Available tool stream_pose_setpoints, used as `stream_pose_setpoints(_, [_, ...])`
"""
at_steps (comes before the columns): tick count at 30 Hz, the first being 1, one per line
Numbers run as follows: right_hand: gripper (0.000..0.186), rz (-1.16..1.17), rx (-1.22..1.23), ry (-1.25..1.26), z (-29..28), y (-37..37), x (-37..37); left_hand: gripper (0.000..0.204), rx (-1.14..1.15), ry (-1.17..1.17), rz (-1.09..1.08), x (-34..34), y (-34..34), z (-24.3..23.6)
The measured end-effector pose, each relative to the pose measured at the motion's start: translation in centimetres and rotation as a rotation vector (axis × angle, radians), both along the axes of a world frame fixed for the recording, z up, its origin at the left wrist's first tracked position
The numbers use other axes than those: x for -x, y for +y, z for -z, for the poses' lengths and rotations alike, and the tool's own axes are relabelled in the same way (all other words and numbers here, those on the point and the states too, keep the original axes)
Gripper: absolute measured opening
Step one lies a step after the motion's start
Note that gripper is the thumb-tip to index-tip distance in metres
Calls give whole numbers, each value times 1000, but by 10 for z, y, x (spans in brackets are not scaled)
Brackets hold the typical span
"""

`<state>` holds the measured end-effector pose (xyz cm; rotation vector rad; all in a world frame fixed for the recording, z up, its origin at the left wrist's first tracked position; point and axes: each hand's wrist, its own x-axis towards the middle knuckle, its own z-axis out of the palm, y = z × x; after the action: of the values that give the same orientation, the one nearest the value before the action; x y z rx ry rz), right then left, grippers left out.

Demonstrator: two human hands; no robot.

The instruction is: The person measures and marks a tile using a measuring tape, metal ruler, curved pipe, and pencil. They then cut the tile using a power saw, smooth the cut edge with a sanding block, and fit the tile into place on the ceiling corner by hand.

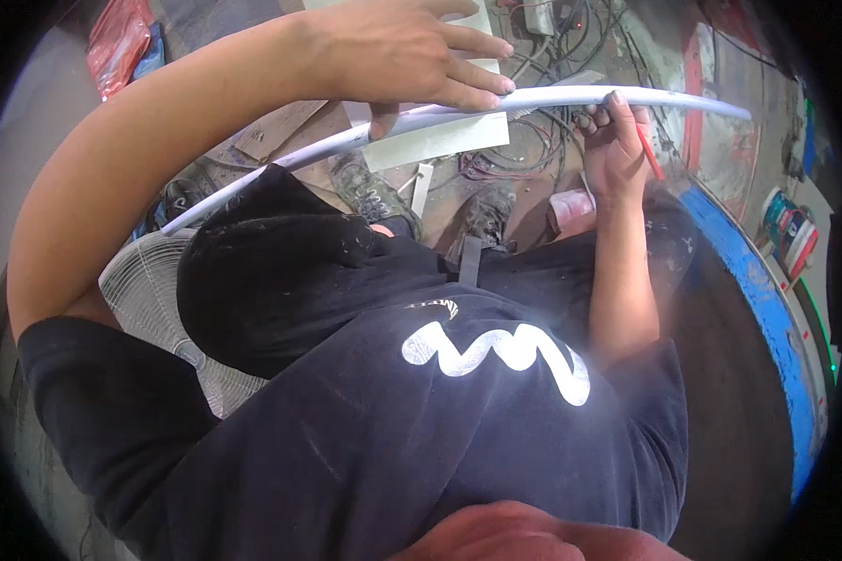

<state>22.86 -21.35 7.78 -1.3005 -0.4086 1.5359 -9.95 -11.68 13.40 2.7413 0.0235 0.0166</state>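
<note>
A long, slim pale-lavender tube point(571, 95) lies across in front of me, its far-left part passing my bent knee. My left hand point(412, 58) rests on it with fingers stretched apart and the thumb hanging below its near edge. Farther right, the fingers of my right hand point(617, 150) are curled, the thumb pressed against the tube's underside. A thin red stick like a pencil point(650, 154) pokes out beside that hand. Under the tube is a white sheet point(440, 140), partly hidden by my left hand.
A round wire fan grille point(164, 309) stands beside my left leg. Tangled cables point(543, 140) litter the floor past my shoes point(370, 192). A pinkish tub point(571, 210) is near my right forearm. Rightward are a blue edge point(758, 290) and a bucket point(788, 229).
</note>
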Motion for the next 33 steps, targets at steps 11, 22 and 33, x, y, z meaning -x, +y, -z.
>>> stream_pose_setpoints(11, [9,-12,9,-37,-2,-1,0,61,-2,18,7,0,-3,0])
stream_pose_setpoints(22, [14,10,14,5,5,-4,-10,50,-42,43,41,-2,-2,-2])
stream_pose_setpoints(33, [11,0,31,-18,0,-7,-6,51,-18,22,46,0,-2,0])
